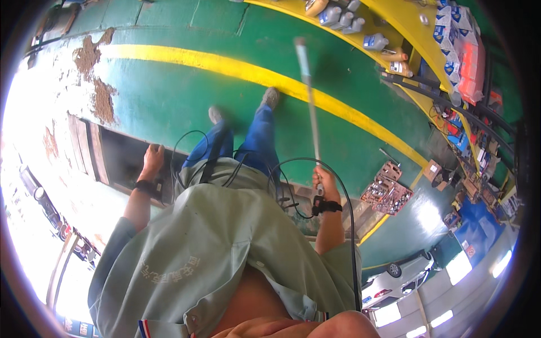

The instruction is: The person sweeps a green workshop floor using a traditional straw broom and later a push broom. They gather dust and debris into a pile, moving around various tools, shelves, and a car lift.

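My right hand (325, 181) is closed around a long, thin metal bar (313, 112). The bar points forward over the floor, and its far end has a pale bluish section with a brownish tip. A rounded metal end shows just below my fingers. My left hand (152, 161) hangs by my left side with fingers curled in; nothing shows in it. Both wrists wear black straps, and black cables loop in front of my body.
A yellow line (225, 67) crosses the green floor (186, 93). On the right lies an open socket set (387, 188). Grey bottles (338, 19) stand on a yellow rack (406, 34). A dark pit opening (127, 152) lies to my left; a silver car (397, 279) is behind right.
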The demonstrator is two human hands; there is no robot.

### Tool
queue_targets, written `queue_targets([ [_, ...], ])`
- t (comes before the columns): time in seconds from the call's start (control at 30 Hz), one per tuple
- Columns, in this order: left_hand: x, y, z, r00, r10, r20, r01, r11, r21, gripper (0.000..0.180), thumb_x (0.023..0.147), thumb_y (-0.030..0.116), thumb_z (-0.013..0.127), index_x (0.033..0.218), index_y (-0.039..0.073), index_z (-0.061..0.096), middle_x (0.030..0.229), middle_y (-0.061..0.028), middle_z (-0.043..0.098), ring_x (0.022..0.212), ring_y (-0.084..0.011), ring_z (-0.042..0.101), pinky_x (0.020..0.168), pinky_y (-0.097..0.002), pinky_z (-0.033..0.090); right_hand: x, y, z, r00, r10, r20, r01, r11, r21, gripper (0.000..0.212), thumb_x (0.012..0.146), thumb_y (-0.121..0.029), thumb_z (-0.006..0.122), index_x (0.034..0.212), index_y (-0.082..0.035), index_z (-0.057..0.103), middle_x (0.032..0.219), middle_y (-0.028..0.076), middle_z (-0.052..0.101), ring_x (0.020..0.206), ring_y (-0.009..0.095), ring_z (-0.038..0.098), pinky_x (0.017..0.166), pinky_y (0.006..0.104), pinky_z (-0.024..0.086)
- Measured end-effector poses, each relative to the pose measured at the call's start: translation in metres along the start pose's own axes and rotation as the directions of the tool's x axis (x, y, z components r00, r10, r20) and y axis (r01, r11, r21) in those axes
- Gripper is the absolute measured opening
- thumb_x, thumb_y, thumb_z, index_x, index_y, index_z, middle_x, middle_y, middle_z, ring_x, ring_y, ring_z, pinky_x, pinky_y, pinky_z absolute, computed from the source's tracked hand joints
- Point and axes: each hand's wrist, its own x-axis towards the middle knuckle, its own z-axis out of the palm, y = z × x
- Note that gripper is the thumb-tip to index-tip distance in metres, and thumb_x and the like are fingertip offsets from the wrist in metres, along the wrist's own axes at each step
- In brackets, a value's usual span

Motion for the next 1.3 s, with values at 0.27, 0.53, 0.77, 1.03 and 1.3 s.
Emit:
queue_targets([
  [0.27, -0.012, -0.141, -0.058, 0.994, -0.074, -0.074, 0.073, 0.997, -0.015, 0.039, 0.087, 0.035, 0.053, 0.102, 0.0, 0.061, 0.096, -0.0201, 0.064, 0.093, -0.035, 0.061, 0.083, -0.041, 0.046, 0.1, 0.028, -0.087, 0.97, 0.129, -0.204, -0.082, 0.971, 0.225, 0.033, 0.09, -0.021, 0.045, 0.06, -0.014, 0.032, 0.051, 0.0, 0.035, 0.041, 0.01, 0.037, 0.039, 0.0264, 0.031],
  [0.53, -0.018, -0.238, -0.029, 0.966, -0.24, 0.095, 0.236, 0.971, 0.051, 0.044, 0.086, 0.038, 0.053, 0.099, -0.003, 0.061, 0.097, -0.0242, 0.064, 0.097, -0.036, 0.06, 0.085, -0.041, 0.046, 0.108, 0.127, 0.064, 0.912, 0.277, 0.301, -0.389, 0.815, 0.428, 0.03, 0.09, -0.018, 0.052, 0.063, -0.015, 0.037, 0.054, -0.004, 0.035, 0.042, 0.008, 0.033, 0.038, 0.0227, 0.027],
  [0.77, 0.064, -0.124, -0.011, 0.829, 0.48, 0.286, -0.557, 0.672, 0.488, 0.017, 0.087, 0.014, 0.049, 0.099, 0.004, 0.056, 0.1, -0.0216, 0.058, 0.09, -0.0393, 0.059, 0.074, -0.0474, 0.05, -0.015, 0.134, 0.106, 0.966, 0.133, 0.221, -0.189, 0.949, 0.253, 0.025, 0.088, -0.016, 0.057, 0.071, -0.012, 0.04, 0.058, -0.005, 0.036, 0.044, 0.004, 0.035, 0.036, 0.0175, 0.026],
  [1.03, 0.041, -0.027, -0.028, 0.982, 0.186, 0.02, -0.186, 0.982, 0.026, 0.018, 0.084, 0.014, 0.053, 0.102, 0.009, 0.056, 0.1, -0.016, 0.057, 0.088, -0.0358, 0.059, 0.075, -0.0436, 0.049, -0.021, 0.187, -0.003, 0.969, 0.046, 0.241, -0.168, 0.839, 0.517, 0.025, 0.091, -0.02, 0.054, 0.07, -0.014, 0.045, 0.053, -0.007, 0.037, 0.041, 0.004, 0.035, 0.035, 0.0186, 0.026],
  [1.3, -0.089, -0.043, 0.027, 0.995, 0.09, 0.037, -0.097, 0.957, 0.274, 0.036, 0.084, 0.032, 0.051, 0.092, -0.002, 0.061, 0.094, -0.0272, 0.062, 0.092, -0.0431, 0.059, 0.081, -0.0483, 0.047, 0.0, 0.19, -0.235, 0.971, 0.114, -0.209, -0.013, 0.902, 0.432, 0.028, 0.088, -0.022, 0.054, 0.064, -0.018, 0.041, 0.05, -0.006, 0.037, 0.041, 0.007, 0.037, 0.036, 0.0211, 0.03],
])
